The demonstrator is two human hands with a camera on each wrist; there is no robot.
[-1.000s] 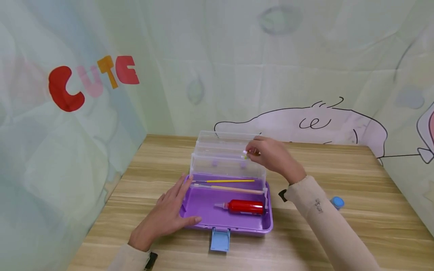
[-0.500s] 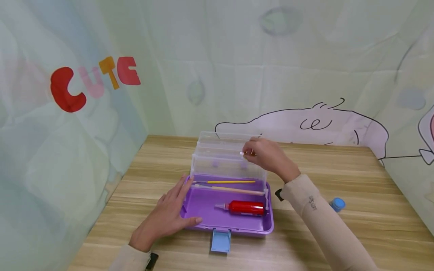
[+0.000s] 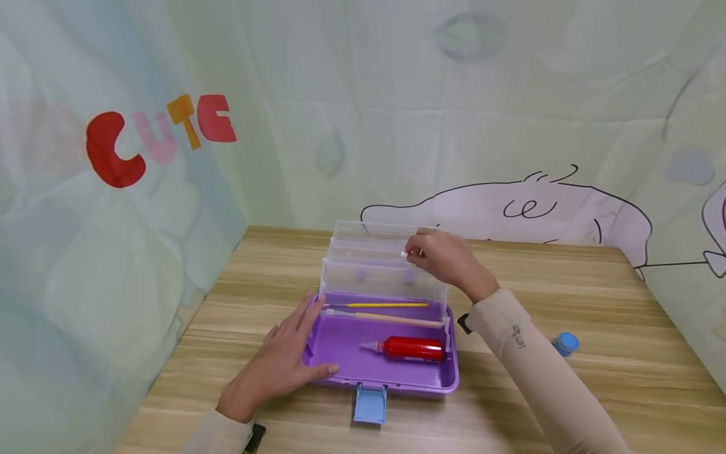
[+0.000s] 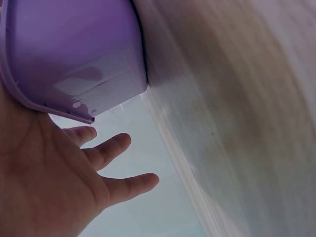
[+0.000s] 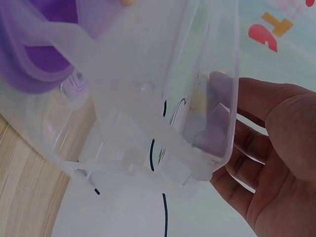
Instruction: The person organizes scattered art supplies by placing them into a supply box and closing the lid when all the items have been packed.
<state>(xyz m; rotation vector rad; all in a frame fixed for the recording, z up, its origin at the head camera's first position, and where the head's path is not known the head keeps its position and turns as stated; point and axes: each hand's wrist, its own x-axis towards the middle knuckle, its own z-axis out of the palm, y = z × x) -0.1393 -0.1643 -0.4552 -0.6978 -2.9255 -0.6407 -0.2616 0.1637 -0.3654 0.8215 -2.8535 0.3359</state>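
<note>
A purple box (image 3: 340,343) stands opened on the table, with clear stepped trays (image 3: 348,274) raised at its back. My left hand (image 3: 283,353) rests on the box's left side, fingers spread and thumb over the front rim. My right hand (image 3: 450,261), fingers curled, is at the upper tray's right end, pinching a small white-tipped object (image 3: 404,254) mostly hidden by the fingers. In the right wrist view, the fingertips show blurred through the tray wall. A yellow paintbrush (image 3: 387,305) and a pale-handled paintbrush (image 3: 391,318) lie in the lowest tray. Below them lies a red squeeze bottle (image 3: 413,349).
A pale blue latch (image 3: 370,403) hangs from the box's front. Right of the box, beside the right forearm, stands a small blue-lidded jar (image 3: 566,343) on the wooden table (image 3: 612,302). Printed cloth walls (image 3: 317,113) enclose the table's left and back.
My right hand has shifted slightly left along the upper tray, and less of the small object shows between its fingers. The left hand stays on the box.
</note>
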